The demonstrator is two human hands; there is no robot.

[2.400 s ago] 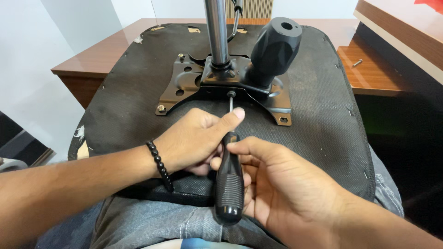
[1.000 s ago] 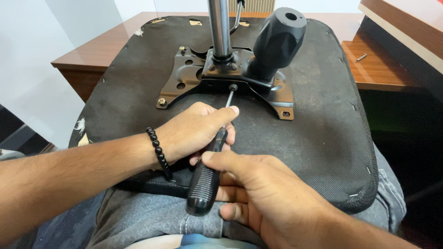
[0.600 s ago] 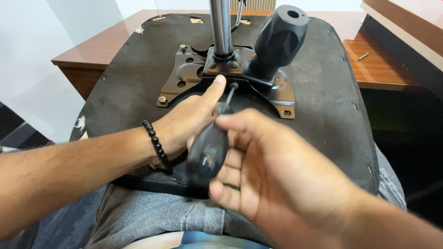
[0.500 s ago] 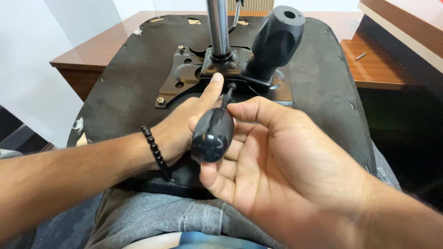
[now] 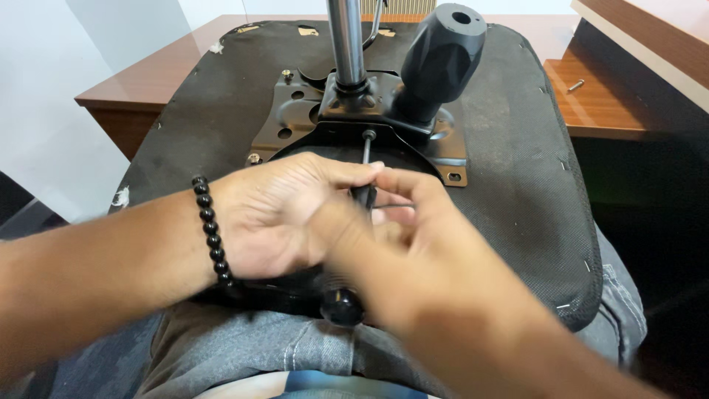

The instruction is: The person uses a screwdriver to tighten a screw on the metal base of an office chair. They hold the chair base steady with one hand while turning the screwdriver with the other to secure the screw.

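A screwdriver (image 5: 363, 193) points its tip at a screw (image 5: 368, 134) on the black metal plate (image 5: 295, 118) bolted to the underside of an upturned chair seat (image 5: 509, 148), which lies across the person's lap. The left hand (image 5: 273, 214), with a black bead bracelet (image 5: 210, 233) at the wrist, pinches the shaft below the plate; the right hand (image 5: 399, 251) is closed around the handle nearer the body and hides most of it. A steel post (image 5: 346, 41) and a black knob (image 5: 439, 59) rise from the plate just beyond the screw. A wooden counter (image 5: 148, 81) lies behind the seat.
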